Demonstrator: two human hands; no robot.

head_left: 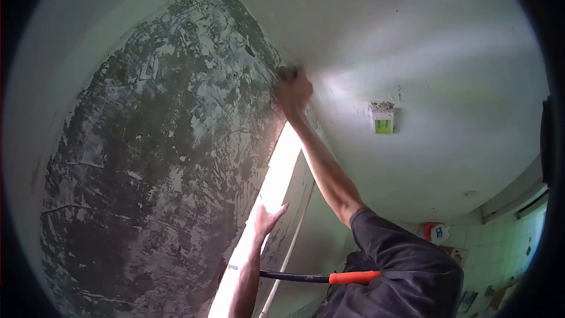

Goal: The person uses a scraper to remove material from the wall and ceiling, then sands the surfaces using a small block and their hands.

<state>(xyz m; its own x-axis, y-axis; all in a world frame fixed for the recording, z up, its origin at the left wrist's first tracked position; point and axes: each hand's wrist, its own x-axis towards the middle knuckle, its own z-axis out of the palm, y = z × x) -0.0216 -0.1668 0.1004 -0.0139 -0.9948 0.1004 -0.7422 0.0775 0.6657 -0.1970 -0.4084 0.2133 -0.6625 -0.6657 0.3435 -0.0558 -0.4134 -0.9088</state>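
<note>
My left hand (268, 221) is wrapped around a long, glowing tube light (279, 179), with the thumb on its right side. The light slants up along the wall and its glare hides the edges. Higher up, my right hand (293, 93) is closed and pressed near the corner where the patchy grey wall (159, 141) meets the smooth white surface (424, 41). Something small and dark shows at the fingers of that hand, too blurred to name. Scraped marks and streaks of pale coating cover the grey wall.
A black hose (297, 277) with an orange sleeve (355, 277) crosses beside my dark shirt. A thin pale pole (288, 253) slants behind it. On the white surface sits a small box with a green window (383, 126). A red and white container (436, 232) stands far right.
</note>
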